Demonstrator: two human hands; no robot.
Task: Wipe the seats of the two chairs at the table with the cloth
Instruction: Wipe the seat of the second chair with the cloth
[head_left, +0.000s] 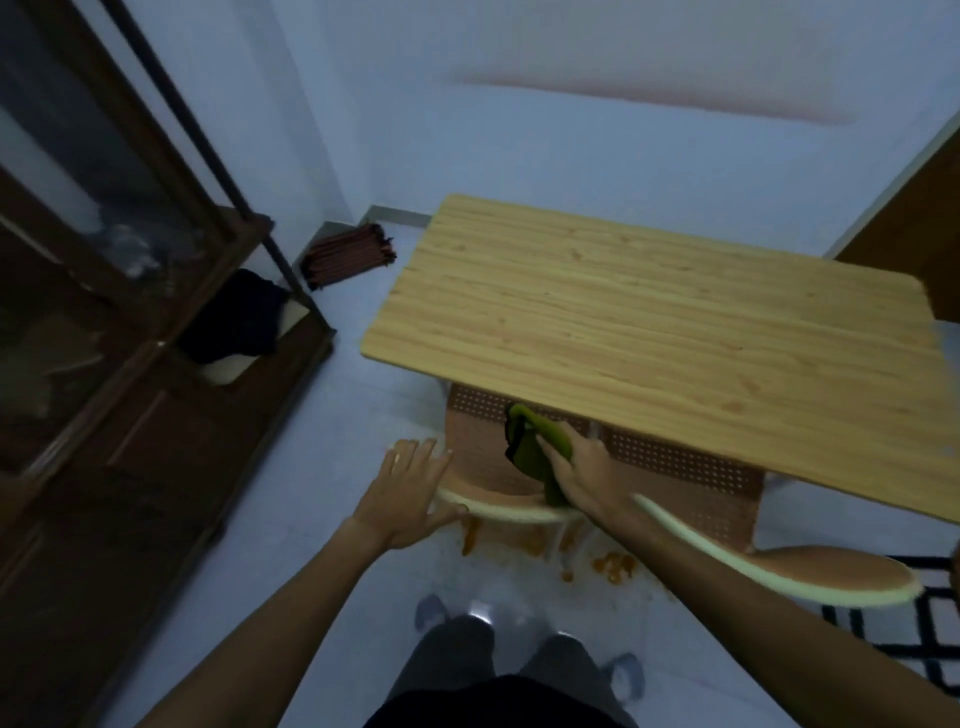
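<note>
Two brown perforated chairs are pushed under the near edge of a light wooden table (649, 322). The left chair (478, 457) shows its seat, and a green cloth (530, 452) lies on it. My right hand (582, 473) presses on the cloth and grips it. My left hand (410, 488) rests on the left end of that chair's pale curved backrest (498, 506), fingers spread around the edge. The right chair (691, 483) has its seat mostly hidden under the table, and its curved backrest (810, 577) sticks out to the right.
A dark wooden cabinet (130, 364) with glass doors stands close on the left. A folded reddish mat (348, 254) lies in the far corner. Orange stains (613, 564) mark the floor under the chairs. A patterned rug (924, 623) lies at the right. My feet stand below.
</note>
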